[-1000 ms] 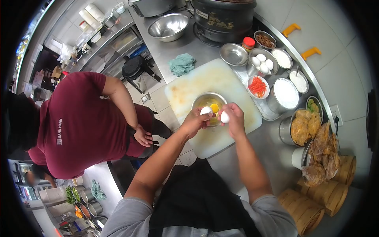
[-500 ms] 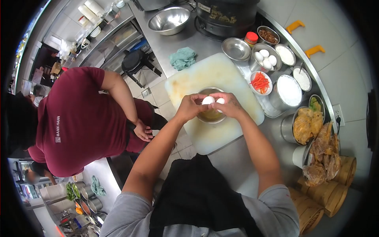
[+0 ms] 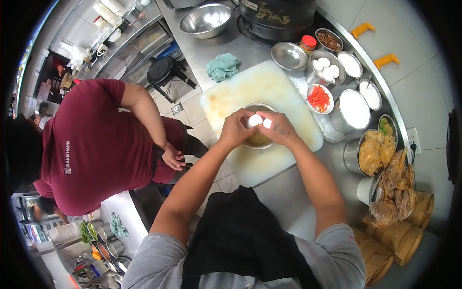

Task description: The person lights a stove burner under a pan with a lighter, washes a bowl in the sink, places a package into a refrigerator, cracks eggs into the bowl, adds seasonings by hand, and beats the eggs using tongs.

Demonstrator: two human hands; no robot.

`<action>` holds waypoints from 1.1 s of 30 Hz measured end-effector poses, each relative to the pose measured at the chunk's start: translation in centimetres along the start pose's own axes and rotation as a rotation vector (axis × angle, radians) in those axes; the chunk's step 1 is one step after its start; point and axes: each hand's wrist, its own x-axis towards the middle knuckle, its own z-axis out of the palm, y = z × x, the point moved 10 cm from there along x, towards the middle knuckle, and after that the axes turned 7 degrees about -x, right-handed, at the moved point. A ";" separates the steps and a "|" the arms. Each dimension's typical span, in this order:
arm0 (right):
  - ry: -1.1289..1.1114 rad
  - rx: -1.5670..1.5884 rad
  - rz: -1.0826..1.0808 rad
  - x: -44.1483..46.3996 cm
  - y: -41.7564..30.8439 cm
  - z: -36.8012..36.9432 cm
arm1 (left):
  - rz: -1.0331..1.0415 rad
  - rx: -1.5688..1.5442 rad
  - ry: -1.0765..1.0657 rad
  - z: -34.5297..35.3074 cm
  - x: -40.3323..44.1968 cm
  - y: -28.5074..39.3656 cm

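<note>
Over a steel bowl [image 3: 260,146] with yellowish liquid in it, both my hands are close together, fingers curled. My left hand [image 3: 235,129] grips a white egg [image 3: 254,120] at its fingertips. In my right hand [image 3: 280,127] a second white egg piece [image 3: 267,123] shows between thumb and fingers. Whether these are whole eggs or two halves of one shell I cannot tell. The bowl stands on a white cutting board [image 3: 228,103] with brownish stains. Further right a steel container [image 3: 313,79] holds several white eggs.
Beside the board are a bowl of red strips [image 3: 319,98], a tub of white powder [image 3: 353,110] and an empty steel bowl [image 3: 288,56]. A green cloth [image 3: 223,67] lies behind it. Bagged food [image 3: 394,188] and bamboo steamers [image 3: 394,238] stand right. A person [image 3: 96,144] in maroon stands left.
My hands have turned slightly inward above the bowl, and less of the white egg surfaces shows between the fingers. The person in maroon has shifted slightly.
</note>
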 end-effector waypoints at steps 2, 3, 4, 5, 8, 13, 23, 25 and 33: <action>0.064 -0.056 -0.109 -0.1 -0.7 -0.3 | -0.005 0.087 0.016 -0.1 -0.3 0.8; 0.063 -0.056 -0.108 -0.1 -0.5 -0.1 | -0.008 0.174 0.032 -0.2 -0.5 1.4; 0.088 -0.080 -0.149 -0.1 -0.6 0.0 | -0.009 0.174 0.032 -0.1 -0.5 1.4; 0.112 -0.104 -0.190 -0.2 -1.0 -0.1 | 0.016 0.187 0.054 -0.2 -0.5 1.6; 0.188 -0.150 -0.303 -0.7 -1.9 -0.6 | 0.079 0.231 0.089 -0.3 -0.7 2.1; 0.168 -0.276 -0.352 -1.3 -1.6 -0.8 | 0.121 0.261 0.040 -0.7 -0.7 2.2; 0.193 -0.693 -0.460 -3.5 -7.9 -5.5 | 0.666 0.796 -0.133 0.0 -2.6 10.8; 0.301 -0.657 -0.445 -3.8 -9.7 -7.1 | 0.695 0.786 -0.111 -0.6 -3.1 12.2; 0.491 -0.350 0.016 -5.0 -5.8 -8.1 | 0.790 0.636 -0.010 -2.6 -4.3 17.3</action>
